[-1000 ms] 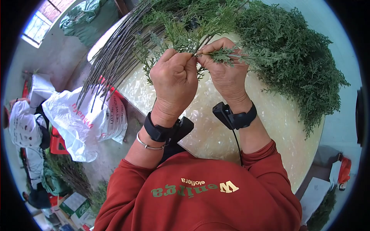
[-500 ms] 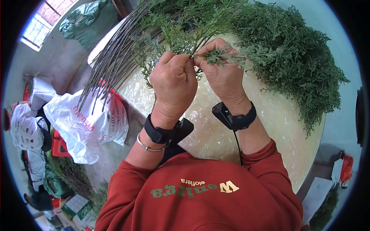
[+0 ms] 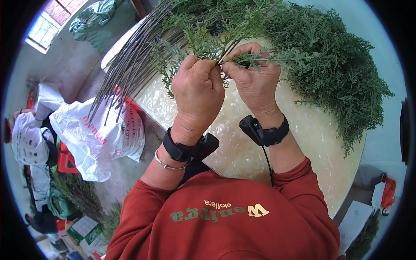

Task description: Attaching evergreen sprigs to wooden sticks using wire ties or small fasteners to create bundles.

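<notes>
The left hand (image 3: 198, 89) is closed in a fist on the stem of an evergreen branch (image 3: 230, 48), and the right hand (image 3: 255, 82) pinches a side sprig (image 3: 288, 57) between thumb and forefinger, the fingertips of both nearly meeting where the stems come together. The fist seems to keep the branch steady, while the pinch, close to the sprig's base, probably gives finer control. The branch lies between the hands and runs up and away from them; its stem is thin and brown, its foliage feathery, fresh green and loosely forked. The sprig, greyer green, points out rightward across the right hand's fingers. Beyond the grip to the left, bare stems (image 3: 130, 60) fan out past the table (image 3: 260, 160) edge, perhaps laid that way to line up their ends; to the right sits a dense, darker foliage heap (image 3: 333, 69), apparently within easy reach
</notes>
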Tool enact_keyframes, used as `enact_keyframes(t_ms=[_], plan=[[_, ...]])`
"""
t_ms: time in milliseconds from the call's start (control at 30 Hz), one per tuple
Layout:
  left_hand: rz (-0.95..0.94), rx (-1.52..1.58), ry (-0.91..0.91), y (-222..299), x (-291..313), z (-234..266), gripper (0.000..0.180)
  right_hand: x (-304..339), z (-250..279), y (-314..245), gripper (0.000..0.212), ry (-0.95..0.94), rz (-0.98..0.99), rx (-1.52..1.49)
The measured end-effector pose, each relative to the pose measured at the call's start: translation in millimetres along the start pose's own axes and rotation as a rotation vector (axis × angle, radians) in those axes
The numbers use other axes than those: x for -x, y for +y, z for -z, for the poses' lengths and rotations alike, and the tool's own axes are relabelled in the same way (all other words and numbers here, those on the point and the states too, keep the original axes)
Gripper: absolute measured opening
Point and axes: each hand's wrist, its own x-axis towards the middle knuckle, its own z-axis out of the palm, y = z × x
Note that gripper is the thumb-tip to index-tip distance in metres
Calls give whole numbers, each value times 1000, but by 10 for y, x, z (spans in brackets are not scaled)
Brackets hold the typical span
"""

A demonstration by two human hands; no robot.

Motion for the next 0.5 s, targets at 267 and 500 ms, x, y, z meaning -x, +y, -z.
enact_keyframes(t_ms=[267,500], plan=[[-58,-17,46,11,0,-28,5,24,-21,59,15,74,255,104],[-54,-31,28,54,3,-20,9,18,-12,48,14,75,181,11]])
